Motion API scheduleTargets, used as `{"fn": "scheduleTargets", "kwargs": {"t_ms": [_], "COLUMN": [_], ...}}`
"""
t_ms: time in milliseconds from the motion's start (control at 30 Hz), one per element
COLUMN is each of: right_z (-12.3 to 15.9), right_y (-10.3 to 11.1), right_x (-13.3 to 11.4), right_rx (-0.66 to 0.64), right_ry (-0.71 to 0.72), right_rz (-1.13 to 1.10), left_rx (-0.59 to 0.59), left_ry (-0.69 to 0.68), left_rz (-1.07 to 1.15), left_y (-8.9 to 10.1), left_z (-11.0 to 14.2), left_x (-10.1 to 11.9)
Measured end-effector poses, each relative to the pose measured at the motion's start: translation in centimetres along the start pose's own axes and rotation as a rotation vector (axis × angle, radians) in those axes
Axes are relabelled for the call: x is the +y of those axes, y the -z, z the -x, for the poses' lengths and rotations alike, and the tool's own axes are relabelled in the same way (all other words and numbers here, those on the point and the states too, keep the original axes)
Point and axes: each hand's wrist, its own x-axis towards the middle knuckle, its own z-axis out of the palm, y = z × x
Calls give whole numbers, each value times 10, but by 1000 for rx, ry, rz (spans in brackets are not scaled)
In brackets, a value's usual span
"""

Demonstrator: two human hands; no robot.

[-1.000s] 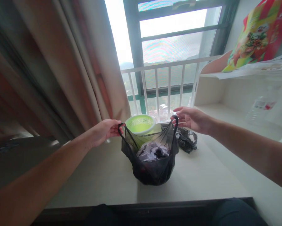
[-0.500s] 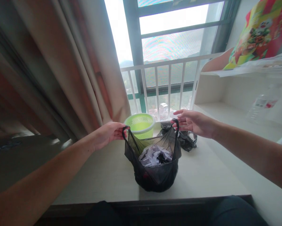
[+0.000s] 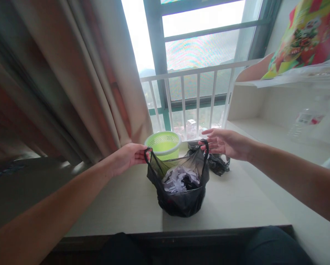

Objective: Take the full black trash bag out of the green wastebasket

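A black plastic bag hangs between my hands with its mouth spread wide. Inside it lies crumpled white paper with a dark scrap on top. My left hand pinches the bag's left handle loop. The right loop is hooked on the fingers of my right hand, whose index finger points out to the left. Right behind the bag stands a light green perforated basket, its lower part covered by the bag. Another crumpled black plastic bag lies below and behind my right hand.
The white tabletop ends at a dark front edge near my knees. A curtain hangs at left, and a white railing runs before the window. Shelves at right hold a clear bottle and a colourful bag.
Both hands keep their hold on the handles. The bag's bottom has moved slightly up and away from the table's front edge, and the view has shifted a little.
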Motion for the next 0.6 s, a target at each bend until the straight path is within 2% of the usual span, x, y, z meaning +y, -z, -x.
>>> {"fn": "scheduleTargets", "kwargs": {"t_ms": [167, 333, 600], "right_z": [-5, -6, -17], "right_y": [6, 8, 11], "right_x": [5, 12, 30], "right_rx": [-21, -57, -78], "right_ry": [-19, -51, -64], "right_rz": [-20, -43, -50], "left_rx": [30, 64, 6], "left_ry": [31, 68, 117], "left_rz": [22, 65, 29], "left_y": [0, 3, 15], "left_z": [0, -7, -28], "left_x": [-2, -13, -32]}}
